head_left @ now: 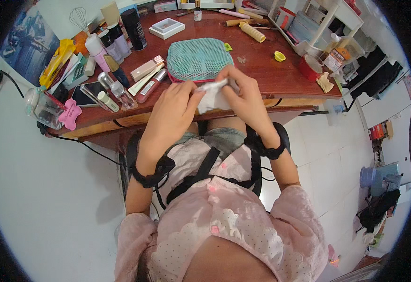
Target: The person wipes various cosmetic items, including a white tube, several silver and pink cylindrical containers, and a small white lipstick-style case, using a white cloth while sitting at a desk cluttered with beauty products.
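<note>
tissue (211,99) before pouch (199,58), btls (121,44) L

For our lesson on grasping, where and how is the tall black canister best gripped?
Probably the canister is best gripped around its upper body, from the right: it stands upright, looks cylindrical, bottles crowd its left, and desk shows rightward.
</note>
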Tool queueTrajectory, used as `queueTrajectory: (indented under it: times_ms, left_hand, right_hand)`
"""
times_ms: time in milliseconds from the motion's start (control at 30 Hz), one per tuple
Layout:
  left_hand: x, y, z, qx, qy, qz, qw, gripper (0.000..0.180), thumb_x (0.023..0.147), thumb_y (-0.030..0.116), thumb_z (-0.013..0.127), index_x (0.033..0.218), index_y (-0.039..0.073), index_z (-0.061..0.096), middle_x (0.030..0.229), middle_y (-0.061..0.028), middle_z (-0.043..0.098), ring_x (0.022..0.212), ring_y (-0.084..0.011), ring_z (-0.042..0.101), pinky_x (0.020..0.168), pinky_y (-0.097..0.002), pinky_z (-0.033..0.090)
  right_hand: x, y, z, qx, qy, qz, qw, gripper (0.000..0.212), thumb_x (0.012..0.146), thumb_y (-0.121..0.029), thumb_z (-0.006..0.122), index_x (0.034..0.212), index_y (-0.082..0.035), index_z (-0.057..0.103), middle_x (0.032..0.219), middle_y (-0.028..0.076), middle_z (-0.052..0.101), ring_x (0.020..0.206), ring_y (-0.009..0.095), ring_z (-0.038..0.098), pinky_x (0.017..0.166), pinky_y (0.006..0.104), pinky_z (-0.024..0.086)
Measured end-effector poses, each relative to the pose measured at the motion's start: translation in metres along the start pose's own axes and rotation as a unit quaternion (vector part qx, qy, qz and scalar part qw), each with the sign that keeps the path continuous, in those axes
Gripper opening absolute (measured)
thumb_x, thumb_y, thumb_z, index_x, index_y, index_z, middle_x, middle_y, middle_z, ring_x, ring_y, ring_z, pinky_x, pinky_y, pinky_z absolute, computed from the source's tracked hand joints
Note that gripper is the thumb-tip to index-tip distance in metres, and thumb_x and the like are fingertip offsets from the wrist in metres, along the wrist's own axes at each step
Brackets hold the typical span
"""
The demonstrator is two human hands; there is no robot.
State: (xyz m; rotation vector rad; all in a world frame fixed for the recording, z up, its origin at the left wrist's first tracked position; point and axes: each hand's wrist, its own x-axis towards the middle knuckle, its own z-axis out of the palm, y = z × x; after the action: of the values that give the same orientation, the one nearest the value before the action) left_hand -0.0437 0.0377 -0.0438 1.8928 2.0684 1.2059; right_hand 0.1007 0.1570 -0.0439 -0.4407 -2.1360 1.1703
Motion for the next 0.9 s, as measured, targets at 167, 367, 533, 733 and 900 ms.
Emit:
queueTrajectory:
  times_ms: [167, 367, 533, 733, 900]
  left_hand:
    - [0.003, -0.003, 0.009, 0.021, 0.003, 0.051, 0.998, 0.021, 0.089, 0.013, 0.042, 0.104, 0.000, 0.047, 0.100, -0.0198, 0.051, 0.095, -0.0354, 0.048, 0.081, -0.0398, 0.038]
    - [0.007, -0.009, 0.011, 0.127, 0.110, 0.101, 0.981, 0.035, 0.087, 0.007, 0.040, 0.122, 0.001, 0.041, 0.115, -0.0200, 0.048, 0.105, -0.0341, 0.048, 0.093, -0.0397, 0.033]
    - [0.009, -0.012, 0.012, 0.048, 0.104, 0.062, 0.991, 0.042, 0.088, 0.008, 0.041, 0.129, 0.003, 0.033, 0.122, -0.0210, 0.046, 0.111, -0.0360, 0.045, 0.095, -0.0432, 0.033]
    - [0.009, -0.013, 0.011, 0.091, 0.069, 0.022, 0.993, 0.049, 0.086, 0.004, 0.043, 0.132, 0.002, 0.028, 0.125, -0.0226, 0.043, 0.114, -0.0378, 0.043, 0.094, -0.0436, 0.034]
    - [0.011, -0.025, 0.018, 0.088, 0.117, 0.016, 0.989, 0.062, 0.081, 0.000, 0.048, 0.136, 0.003, 0.018, 0.126, -0.0259, 0.040, 0.112, -0.0397, 0.044, 0.094, -0.0435, 0.035]
  right_hand:
    - [0.000, 0.005, -0.003, -0.160, -0.036, -0.132, 0.977, 0.024, 0.071, 0.008, 0.042, 0.094, 0.002, 0.048, 0.091, 0.015, 0.055, 0.081, 0.028, 0.057, 0.071, 0.0328, 0.044]
    - [0.000, 0.003, 0.003, -0.219, 0.035, -0.141, 0.965, 0.047, 0.073, 0.005, 0.043, 0.119, -0.005, 0.042, 0.115, 0.022, 0.046, 0.096, 0.042, 0.051, 0.080, 0.0462, 0.044]
    - [0.002, 0.000, 0.001, -0.225, 0.023, -0.070, 0.971, 0.070, 0.069, 0.010, 0.038, 0.136, -0.005, 0.022, 0.134, 0.024, 0.032, 0.121, 0.040, 0.034, 0.099, 0.0412, 0.032]
    - [0.002, -0.003, -0.001, -0.181, 0.021, -0.079, 0.980, 0.070, 0.070, 0.009, 0.038, 0.136, -0.007, 0.022, 0.134, 0.023, 0.033, 0.121, 0.039, 0.035, 0.099, 0.0406, 0.031]
    - [0.000, -0.004, -0.001, -0.232, -0.003, -0.048, 0.972, 0.060, 0.071, 0.006, 0.041, 0.129, -0.007, 0.033, 0.121, 0.022, 0.046, 0.107, 0.040, 0.046, 0.088, 0.0436, 0.039]
